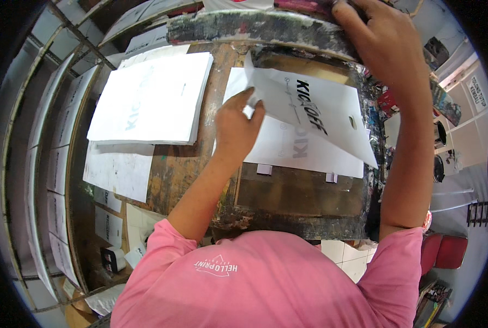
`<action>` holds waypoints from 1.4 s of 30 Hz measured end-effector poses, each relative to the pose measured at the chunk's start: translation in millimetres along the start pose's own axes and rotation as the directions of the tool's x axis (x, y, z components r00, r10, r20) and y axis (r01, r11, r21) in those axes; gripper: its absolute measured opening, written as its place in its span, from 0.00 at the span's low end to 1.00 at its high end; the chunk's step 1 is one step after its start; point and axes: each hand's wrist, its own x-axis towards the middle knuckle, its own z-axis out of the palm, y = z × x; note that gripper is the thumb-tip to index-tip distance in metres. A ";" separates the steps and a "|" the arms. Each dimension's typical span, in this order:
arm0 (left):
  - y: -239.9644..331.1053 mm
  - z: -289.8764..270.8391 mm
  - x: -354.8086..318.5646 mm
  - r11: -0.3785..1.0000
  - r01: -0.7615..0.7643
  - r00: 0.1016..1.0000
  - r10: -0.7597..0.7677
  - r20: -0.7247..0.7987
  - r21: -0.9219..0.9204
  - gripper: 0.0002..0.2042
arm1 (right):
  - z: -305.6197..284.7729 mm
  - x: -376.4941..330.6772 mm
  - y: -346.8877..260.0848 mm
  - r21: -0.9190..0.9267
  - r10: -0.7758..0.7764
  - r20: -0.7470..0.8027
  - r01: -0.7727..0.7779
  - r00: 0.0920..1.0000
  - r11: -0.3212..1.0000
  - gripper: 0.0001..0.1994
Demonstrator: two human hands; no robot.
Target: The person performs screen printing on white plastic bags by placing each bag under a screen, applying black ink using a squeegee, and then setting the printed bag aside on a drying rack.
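My left hand (239, 124) pinches the near-left edge of a white printed bag (287, 101) with black lettering and an oval handle hole. That bag is lifted and curling. Beneath it lies another white bag (323, 156), flat on the printing board, with lettering showing faintly. Up at the far right, my right hand (383, 41) is closed over the right end of a raised, ink-stained screen-printing frame (266, 30); some of its fingers are hidden. Two small pale tabs, one of them a left tab (264, 170), sit along the lower bag's near edge.
A thick stack of white bags (151, 98) stands on the worn wooden table (170, 169) at left, above a stained white sheet (118, 169). Drying racks (63, 164) with printed pieces rise along the far left. Red chairs (450, 251) are at lower right.
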 end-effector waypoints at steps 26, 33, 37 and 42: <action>-383.0 -364.4 140.8 0.400 0.308 0.889 0.203 -0.411 0.863 0.30 | 19.4 -12.3 33.6 -0.194 -0.467 -0.324 0.426 0.823 0.884 0.22; -61.5 -1.4 22.4 0.967 -0.189 0.882 0.090 0.462 0.173 0.17 | 21.0 -4.3 46.5 -0.247 -0.481 -0.276 0.423 0.832 0.872 0.25; -29.3 110.3 -9.4 0.844 -0.517 0.623 0.485 0.614 -0.142 0.21 | -8.7 0.0 20.8 -0.183 -0.144 0.085 0.158 0.986 0.970 0.24; 21.1 174.5 -27.4 0.487 -0.862 0.160 0.523 0.837 -0.139 0.16 | -9.7 0.3 34.9 -0.084 -0.309 0.138 0.322 0.941 0.943 0.22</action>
